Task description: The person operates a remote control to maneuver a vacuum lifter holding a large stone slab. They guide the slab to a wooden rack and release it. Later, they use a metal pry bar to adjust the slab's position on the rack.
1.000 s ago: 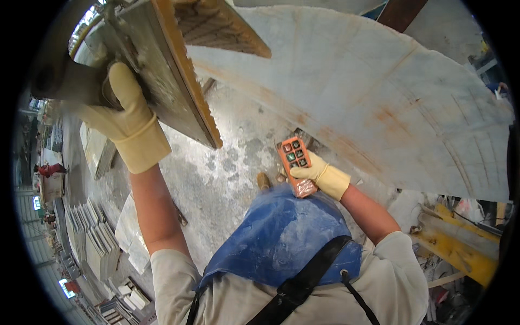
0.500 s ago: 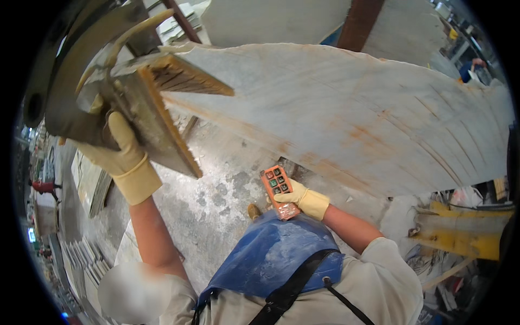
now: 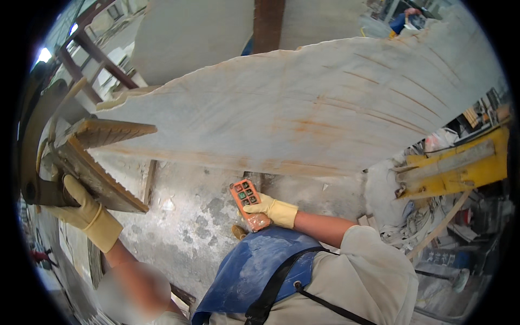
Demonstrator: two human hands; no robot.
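Note:
My left hand (image 3: pixel 91 216), in a cream rubber glove, grips the lower part of a heavy metal slab clamp (image 3: pixel 103 187) at the left, thumb up against it. The clamp's two plates with tan, ribbed pads form a V, spread toward the left end of a large grey-white stone slab (image 3: pixel 260 116). Whether the pads touch the slab I cannot tell. In front of my blue apron (image 3: pixel 254 260), my gloved right hand (image 3: pixel 275 210) holds an orange remote control (image 3: pixel 246 196) with dark buttons; the thumb lies on its face.
A yellow metal beam (image 3: pixel 460 168) juts in at the right, above stone scraps and debris (image 3: pixel 460 227). Behind the slab stand more pale slabs (image 3: pixel 195 38) and a brown post (image 3: pixel 268 24). Another person (image 3: pixel 403 21) is at the far right. The concrete floor (image 3: pixel 184 227) is stained.
The view has swung, so the clamp and my left hand appear farther left and lower. The slab and the remote also sit farther left in the picture. Both hands keep their holds.

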